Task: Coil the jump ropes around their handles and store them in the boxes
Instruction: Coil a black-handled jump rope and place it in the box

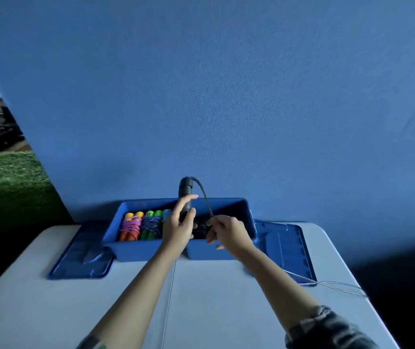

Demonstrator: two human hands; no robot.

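The left hand [179, 229] grips a black handle [185, 197] upright, fingers and thumb curled round its lower part, the top standing clear above the hand. A dark rope [205, 197] leaves the top of the handle, arches over to the right and runs down to the right hand [226, 231], which pinches it between thumb and fingertips, the other fingers loosely curled below.

Both hands hover over a blue box [135, 250] — its near wall lies just under the wrists. Left of the left hand, inside the box, lie coiled ropes side by side: an orange pair [129, 229] wound in pink cord, then a green pair [152, 226] wound in dark blue cord, then a pale blue handle [166, 213] half hidden behind the left hand's knuckles. Between the two hands, low in the box, sits something dark; I cannot tell what it is.

A blue lid [80, 260] lies flat on the table [214, 311] to the left of the box, its corner touching the box. A second lid [289, 248] lies right of the right hand, beside the box's right end. A thin pale cord [340, 285] crosses that lid's near corner and trails off the table's right edge, well behind the right wrist.

Behind the box rises a blue wall [226, 96]. Far left of the left hand — green turf [7, 182] and dim clutter beyond. The right forearm wears a dark checked sleeve [327, 328].
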